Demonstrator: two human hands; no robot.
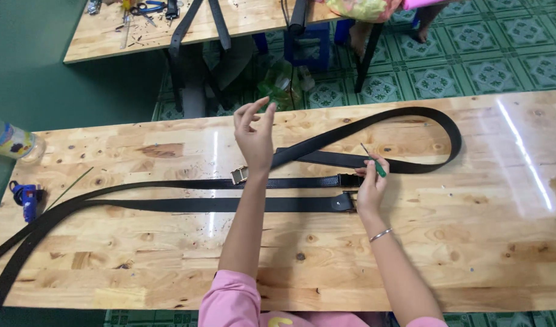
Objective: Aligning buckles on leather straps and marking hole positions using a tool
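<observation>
Sleeves of pink are framing my two arms over the tabletop [411, 266]. My right hand [371, 189] is gripping one green-handled tool [375, 162] beside the ends of two black belts [229, 204]. My left hand [254, 136] is hovering open just above one brass buckle [239, 175]. Farther off, a second table [241, 21] is standing.

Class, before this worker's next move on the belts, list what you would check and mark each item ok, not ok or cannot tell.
1. Right hand grips the green-handled tool: ok.
2. Left hand steadies a belt: not ok, it is raised above the table, fingers spread, holding nothing.
3. Black belts lie flat on the wooden table: ok.
4. Gold buckle visible by the left wrist: ok.
5. Tool tip meets the belt end: cannot tell.
</observation>
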